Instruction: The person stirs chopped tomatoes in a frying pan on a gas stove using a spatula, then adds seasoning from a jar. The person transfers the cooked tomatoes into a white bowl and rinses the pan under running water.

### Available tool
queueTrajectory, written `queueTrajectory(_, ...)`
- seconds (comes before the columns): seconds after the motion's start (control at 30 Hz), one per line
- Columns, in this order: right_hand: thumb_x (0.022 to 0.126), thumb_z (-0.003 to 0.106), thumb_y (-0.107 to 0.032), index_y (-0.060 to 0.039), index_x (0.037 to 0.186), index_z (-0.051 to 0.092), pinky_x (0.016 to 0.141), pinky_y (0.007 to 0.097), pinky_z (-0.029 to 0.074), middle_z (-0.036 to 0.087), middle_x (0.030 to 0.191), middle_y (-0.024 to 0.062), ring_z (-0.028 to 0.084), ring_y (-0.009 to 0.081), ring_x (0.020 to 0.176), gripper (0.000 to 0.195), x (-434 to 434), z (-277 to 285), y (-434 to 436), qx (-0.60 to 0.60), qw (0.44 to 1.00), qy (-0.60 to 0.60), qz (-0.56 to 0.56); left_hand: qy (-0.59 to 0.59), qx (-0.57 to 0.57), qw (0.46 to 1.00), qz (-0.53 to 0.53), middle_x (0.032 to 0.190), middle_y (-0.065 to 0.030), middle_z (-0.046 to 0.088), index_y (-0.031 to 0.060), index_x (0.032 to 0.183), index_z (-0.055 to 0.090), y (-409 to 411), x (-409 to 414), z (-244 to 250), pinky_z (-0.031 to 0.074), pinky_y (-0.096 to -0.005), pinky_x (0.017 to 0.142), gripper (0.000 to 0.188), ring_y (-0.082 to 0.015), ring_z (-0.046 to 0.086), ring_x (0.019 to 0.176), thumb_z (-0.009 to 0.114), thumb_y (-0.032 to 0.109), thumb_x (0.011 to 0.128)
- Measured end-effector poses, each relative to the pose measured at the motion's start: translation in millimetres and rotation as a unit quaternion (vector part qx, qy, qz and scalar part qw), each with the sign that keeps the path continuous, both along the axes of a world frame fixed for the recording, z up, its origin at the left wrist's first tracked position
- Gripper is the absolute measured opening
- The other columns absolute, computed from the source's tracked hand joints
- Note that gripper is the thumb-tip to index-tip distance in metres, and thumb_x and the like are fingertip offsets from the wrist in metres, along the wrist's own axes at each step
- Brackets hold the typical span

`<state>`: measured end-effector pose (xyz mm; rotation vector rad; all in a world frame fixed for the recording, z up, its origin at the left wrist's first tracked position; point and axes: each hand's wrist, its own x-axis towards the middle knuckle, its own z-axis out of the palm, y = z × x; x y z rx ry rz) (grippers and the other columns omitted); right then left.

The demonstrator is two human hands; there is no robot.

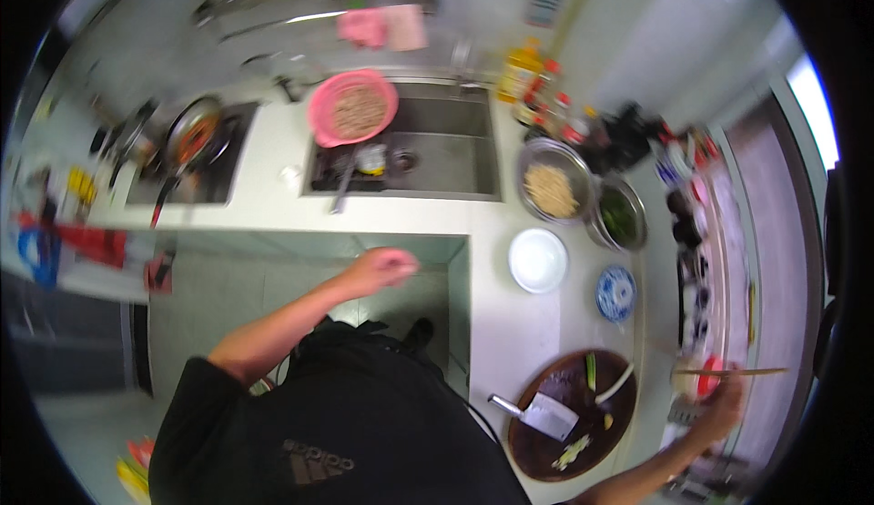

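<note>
My left hand [392, 268], fingers curled and blurred, hangs over the floor in front of the counter; no object shows in it. Out at the far right, my right hand [724, 406] grips a long thin wooden utensil [758, 372] beside a red-lidded jar [707, 381]. Below and left of that hand lies a round wooden chopping board [556, 450]. On it rest a cleaver [552, 416], a green stalk piece [591, 370], a white stalk [616, 382], a small yellowish piece [608, 422] and chopped pale bits [572, 452].
A white bowl [538, 261], a blue-patterned dish [616, 293] and metal bowls of pale strips [550, 190] and greens [618, 213] stand on the counter. A pink basin [319, 110] of minced-looking food overlaps the sink [444, 164]. A pan [193, 138] sits on the stove.
</note>
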<state>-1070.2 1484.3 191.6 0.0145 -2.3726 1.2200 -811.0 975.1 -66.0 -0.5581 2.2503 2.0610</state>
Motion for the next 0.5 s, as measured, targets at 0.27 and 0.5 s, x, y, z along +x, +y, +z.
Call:
queueTrajectory(0.27,0.097,0.056,-0.011,0.0039,0.099,0.068,0.048,0.0215,0.033,0.055,0.066,-0.0014,0.044,0.0049,0.054,0.019,161.8,-114.9,-377.5,-0.113,0.619,-0.382,0.677,0.122,0.039,0.978,-0.164,0.103,-0.0094,0.069,0.0001,0.113,0.064,0.9,45.6,77.4,0.051,-0.031,0.085,0.034,-0.0174,0.065,0.101,0.051,0.03,0.102)
queueTrajectory(0.5,0.099,0.054,-0.012,0.0027,0.122,0.062,0.047,0.0202,0.028,0.045,0.069,-0.0068,0.036,0.0014,0.054,0.028,285.9,-139.7,-540.5,-0.075,0.553,-0.435,0.707,0.049,0.194,0.978,0.065,0.086,-0.0049,0.071,0.0028,0.102,0.068,-78.3,217.6,52.0,0.05,-0.0249,0.062,0.035,-0.0122,0.068,0.076,0.05,0.033,0.102)
